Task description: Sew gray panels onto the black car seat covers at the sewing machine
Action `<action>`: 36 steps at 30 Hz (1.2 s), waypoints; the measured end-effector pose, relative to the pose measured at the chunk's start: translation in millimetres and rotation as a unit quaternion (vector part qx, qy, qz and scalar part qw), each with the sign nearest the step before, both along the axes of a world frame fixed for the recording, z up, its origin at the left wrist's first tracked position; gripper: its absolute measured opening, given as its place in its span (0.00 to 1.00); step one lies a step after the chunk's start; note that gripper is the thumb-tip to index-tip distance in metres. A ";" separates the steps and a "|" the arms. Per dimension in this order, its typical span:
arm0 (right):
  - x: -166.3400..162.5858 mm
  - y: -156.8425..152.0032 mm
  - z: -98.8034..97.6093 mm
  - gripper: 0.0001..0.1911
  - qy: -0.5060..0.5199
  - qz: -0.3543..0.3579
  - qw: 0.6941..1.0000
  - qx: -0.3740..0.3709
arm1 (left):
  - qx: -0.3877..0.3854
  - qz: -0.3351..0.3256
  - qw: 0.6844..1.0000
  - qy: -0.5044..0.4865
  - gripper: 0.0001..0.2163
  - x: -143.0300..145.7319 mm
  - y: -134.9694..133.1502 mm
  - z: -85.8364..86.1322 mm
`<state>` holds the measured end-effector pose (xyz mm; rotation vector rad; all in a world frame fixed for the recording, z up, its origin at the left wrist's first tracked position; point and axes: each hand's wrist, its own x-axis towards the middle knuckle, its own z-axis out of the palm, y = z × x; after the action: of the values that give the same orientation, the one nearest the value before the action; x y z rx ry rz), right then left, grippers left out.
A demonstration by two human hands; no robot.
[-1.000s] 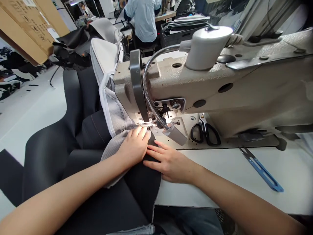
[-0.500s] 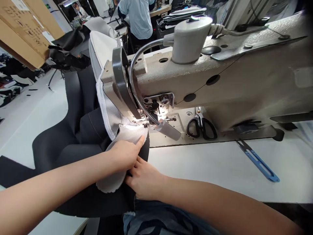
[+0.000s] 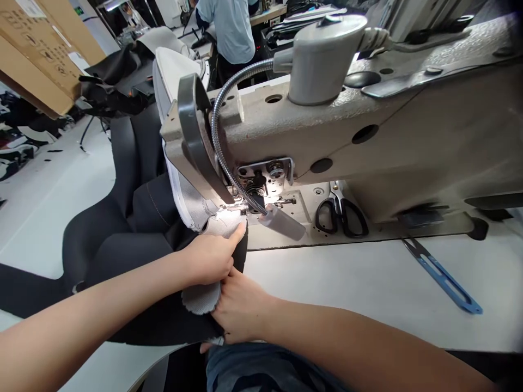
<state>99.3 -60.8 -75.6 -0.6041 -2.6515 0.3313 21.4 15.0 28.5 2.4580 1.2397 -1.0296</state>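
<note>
My left hand (image 3: 207,257) presses a grey mesh fabric (image 3: 224,226) just in front of the presser foot (image 3: 239,207) of a sewing machine (image 3: 327,130), with its index finger reaching towards the needle area. Below it, my right hand (image 3: 241,311) pinches the black upholstery cover (image 3: 163,321) together with a scalloped flap of the mesh (image 3: 200,298). One fingertip shows under the black fabric's edge. The rest of the seat cover (image 3: 151,209) trails to the left, and my hands hide the seam near the needle.
A gooseneck lamp (image 3: 286,222) bends down beside the needle. Black-handled scissors (image 3: 341,218) lie on the machine bed, and a blue seam tool (image 3: 441,276) lies on the white table (image 3: 347,283). A co-worker in a pale blue shirt (image 3: 229,27) sits beyond, near a cardboard box (image 3: 36,49).
My right hand has moved from lying flat beside the needle to pinching the fabric nearer me. The mesh flap is now gathered between my hands, and the view has shifted slightly.
</note>
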 end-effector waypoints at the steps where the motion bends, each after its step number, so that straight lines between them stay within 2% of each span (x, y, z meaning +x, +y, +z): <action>1: -0.6 -0.7 -0.9 0.27 0.003 -0.007 1.000 0.000 | -0.003 0.006 1.000 -0.004 0.31 0.6 1.2 -0.4; 6: 1.8 -4.4 1.6 0.31 0.010 -0.072 0.997 0.006 | -0.007 0.044 0.998 -0.035 0.32 6.1 8.0 -2.5; 9: 9.6 -12.4 6.3 0.37 0.019 -0.097 0.994 0.051 | -0.009 0.035 0.999 -0.022 0.33 6.0 2.7 -1.3; 12: 15.9 -23.7 6.8 0.29 0.020 -0.115 0.985 0.125 | -0.019 0.024 0.999 0.024 0.34 2.4 -8.0 -1.4; 15: 19.0 -30.6 4.0 0.22 0.005 -0.155 0.975 0.160 | -0.006 0.026 0.999 0.024 0.33 0.3 -12.4 -5.6; 21: 25.3 -22.7 -1.7 0.20 0.016 -0.200 0.962 0.185 | 0.034 0.056 0.996 -0.055 0.30 1.4 -0.8 -16.3; 26: 29.2 -16.1 -2.6 0.18 0.013 -0.195 0.962 0.192 | 0.011 0.058 0.988 -0.141 0.24 -6.8 -5.9 -19.1; 29: 31.3 -11.7 -1.5 0.17 0.014 -0.195 0.961 0.194 | 0.042 0.048 0.985 -0.161 0.19 -6.4 -8.2 -22.5; 36: 38.5 8.6 2.5 0.18 -0.005 -0.207 0.962 0.178 | 0.159 -0.029 0.981 -0.107 0.12 2.7 6.9 -29.5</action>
<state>137.8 -52.2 -73.1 -1.0053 -2.4229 -0.2640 24.1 22.0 -1.0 2.7676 1.3554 -0.5947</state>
